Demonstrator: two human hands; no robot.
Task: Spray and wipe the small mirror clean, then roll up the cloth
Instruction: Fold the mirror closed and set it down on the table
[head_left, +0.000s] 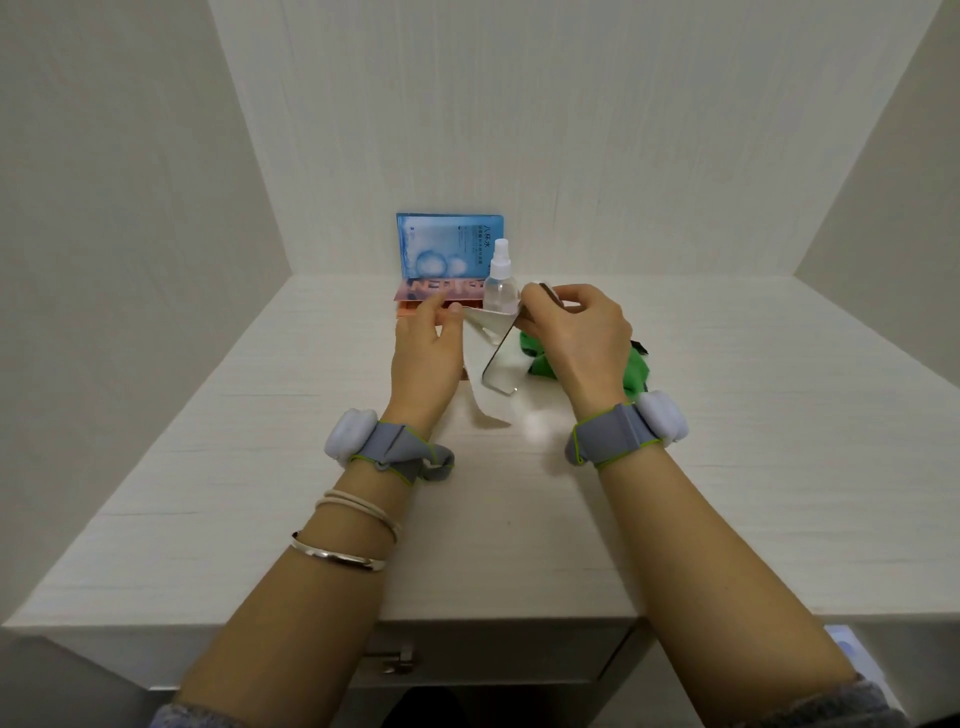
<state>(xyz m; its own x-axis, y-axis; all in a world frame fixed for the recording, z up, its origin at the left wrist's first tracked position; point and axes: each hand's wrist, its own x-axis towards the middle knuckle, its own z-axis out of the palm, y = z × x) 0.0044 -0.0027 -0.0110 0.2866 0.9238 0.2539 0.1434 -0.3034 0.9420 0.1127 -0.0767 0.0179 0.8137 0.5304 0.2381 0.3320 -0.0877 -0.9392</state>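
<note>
Near: pale wooden desk (218, 519), drawer latch (399, 661) at its near edge.

Mid: small mirror (500, 364), held tilted above the desk between both hands; long axis runs near-to-far, near end low, far end raised toward the right hand.
Left hand (426, 358): fingers pinching a thin whitish sheet (480, 332) at the mirror's far-left corner, apparently a film or wipe; cannot tell which.
Right hand (576, 338): pinching the mirror's far end, closer to it.
Green cloth (636, 371): bunched on the desk, just right of the mirror, under the right wrist.

Far: clear spray bottle (501, 283), upright, just beyond the hands; blue packet (447, 244) against the back wall.
</note>
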